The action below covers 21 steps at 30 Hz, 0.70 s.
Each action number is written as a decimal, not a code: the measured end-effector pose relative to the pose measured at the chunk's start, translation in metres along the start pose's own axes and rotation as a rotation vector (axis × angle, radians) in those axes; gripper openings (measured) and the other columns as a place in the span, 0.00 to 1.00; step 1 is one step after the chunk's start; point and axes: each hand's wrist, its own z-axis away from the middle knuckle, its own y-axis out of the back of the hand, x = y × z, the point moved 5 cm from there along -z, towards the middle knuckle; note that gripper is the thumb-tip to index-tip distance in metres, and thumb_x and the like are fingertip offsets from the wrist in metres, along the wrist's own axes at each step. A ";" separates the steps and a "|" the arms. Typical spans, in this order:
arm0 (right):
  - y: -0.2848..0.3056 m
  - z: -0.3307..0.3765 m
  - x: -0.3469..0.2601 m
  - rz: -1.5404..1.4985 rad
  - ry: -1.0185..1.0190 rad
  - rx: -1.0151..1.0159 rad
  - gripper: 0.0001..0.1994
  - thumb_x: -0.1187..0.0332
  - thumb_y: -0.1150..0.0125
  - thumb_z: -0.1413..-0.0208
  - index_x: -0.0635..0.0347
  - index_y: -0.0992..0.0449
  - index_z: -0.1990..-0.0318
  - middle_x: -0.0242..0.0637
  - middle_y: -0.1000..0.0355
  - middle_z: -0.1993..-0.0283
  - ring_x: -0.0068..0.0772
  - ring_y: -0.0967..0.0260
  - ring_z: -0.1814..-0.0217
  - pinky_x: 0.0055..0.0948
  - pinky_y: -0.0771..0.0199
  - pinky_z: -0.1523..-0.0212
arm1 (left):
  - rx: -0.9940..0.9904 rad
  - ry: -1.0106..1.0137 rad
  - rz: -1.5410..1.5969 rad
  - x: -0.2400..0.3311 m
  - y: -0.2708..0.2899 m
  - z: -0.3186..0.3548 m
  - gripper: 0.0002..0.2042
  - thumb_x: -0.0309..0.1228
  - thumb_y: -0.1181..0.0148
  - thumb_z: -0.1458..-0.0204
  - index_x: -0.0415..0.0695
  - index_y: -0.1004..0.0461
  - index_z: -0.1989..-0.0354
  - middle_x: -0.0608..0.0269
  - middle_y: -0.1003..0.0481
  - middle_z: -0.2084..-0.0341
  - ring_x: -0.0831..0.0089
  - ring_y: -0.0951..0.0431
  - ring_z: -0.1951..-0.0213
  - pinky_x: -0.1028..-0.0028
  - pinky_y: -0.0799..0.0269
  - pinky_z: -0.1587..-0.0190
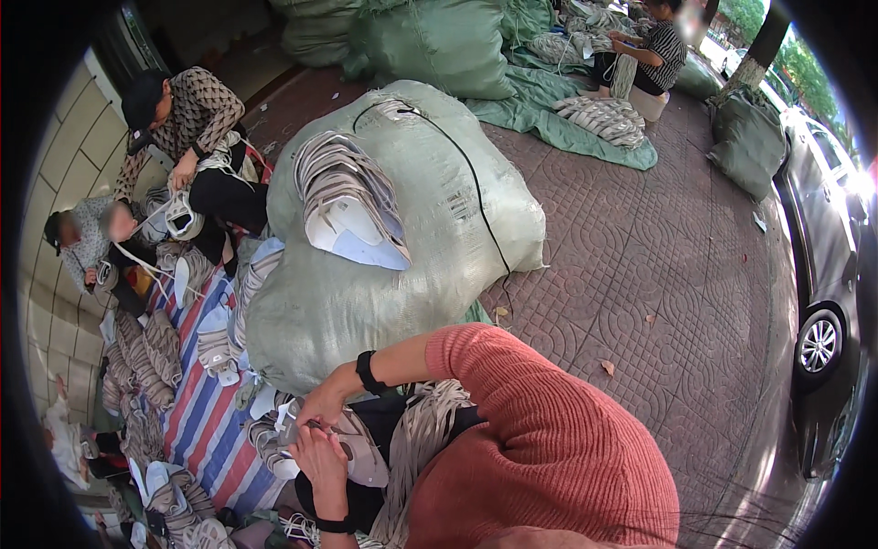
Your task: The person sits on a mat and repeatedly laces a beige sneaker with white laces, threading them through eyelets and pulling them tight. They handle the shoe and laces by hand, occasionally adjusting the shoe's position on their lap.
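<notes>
Over my lap, both hands meet at a beige shoe upper. My right hand reaches down from above with bent fingers closed on its edge. My left hand comes up from below, its fingers pressed together on the same piece, close to the right fingertips. Whatever small thing may lie between the fingertips is hidden. A thick bundle of long beige laces hangs across my leg beside the upper. More striped uppers lie just left of my hands.
A big pale green sack stands ahead, bearing nested shoe uppers and a black cord. Piles of uppers lie on a striped sheet at left. Two people sit at left, another at far right. A dark car stands right.
</notes>
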 end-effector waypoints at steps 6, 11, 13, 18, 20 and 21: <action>-0.001 0.006 -0.002 -0.088 0.022 0.046 0.16 0.72 0.38 0.53 0.57 0.31 0.55 0.42 0.29 0.68 0.42 0.31 0.63 0.40 0.34 0.62 | 0.075 -0.199 0.195 0.001 0.005 0.009 0.07 0.28 0.41 0.52 0.38 0.31 0.72 0.54 0.33 0.68 0.57 0.31 0.61 0.61 0.41 0.57; -0.006 0.014 -0.008 -0.117 0.098 0.120 0.11 0.73 0.39 0.52 0.56 0.25 0.58 0.37 0.30 0.69 0.36 0.33 0.66 0.36 0.34 0.65 | 0.205 -0.159 0.287 -0.010 0.017 0.021 0.07 0.29 0.41 0.50 0.39 0.32 0.70 0.54 0.34 0.69 0.56 0.32 0.62 0.60 0.39 0.58; -0.015 0.013 -0.003 -0.283 0.050 0.076 0.09 0.72 0.38 0.52 0.56 0.22 0.61 0.36 0.30 0.70 0.34 0.33 0.66 0.34 0.35 0.65 | 0.280 -0.136 0.242 -0.014 0.019 0.021 0.07 0.29 0.41 0.49 0.39 0.31 0.69 0.54 0.33 0.69 0.55 0.31 0.62 0.60 0.38 0.59; -0.014 0.009 -0.004 -0.280 0.048 0.010 0.09 0.70 0.35 0.53 0.56 0.19 0.63 0.32 0.27 0.71 0.26 0.32 0.66 0.30 0.34 0.66 | 0.301 -0.125 0.260 -0.015 0.015 0.023 0.07 0.28 0.40 0.49 0.39 0.31 0.69 0.54 0.33 0.69 0.54 0.31 0.62 0.59 0.37 0.58; -0.011 0.010 -0.006 -0.336 0.015 -0.026 0.09 0.69 0.34 0.54 0.56 0.19 0.64 0.31 0.27 0.71 0.27 0.32 0.66 0.30 0.34 0.66 | 0.297 -0.129 0.270 -0.015 0.015 0.023 0.07 0.28 0.40 0.49 0.39 0.31 0.70 0.54 0.33 0.69 0.54 0.31 0.62 0.59 0.37 0.59; -0.010 0.011 -0.005 -0.376 -0.010 -0.028 0.08 0.70 0.34 0.54 0.56 0.19 0.64 0.33 0.28 0.70 0.30 0.31 0.66 0.31 0.34 0.66 | 0.298 -0.129 0.273 -0.015 0.016 0.022 0.07 0.28 0.40 0.49 0.39 0.31 0.70 0.54 0.33 0.69 0.54 0.31 0.62 0.59 0.37 0.59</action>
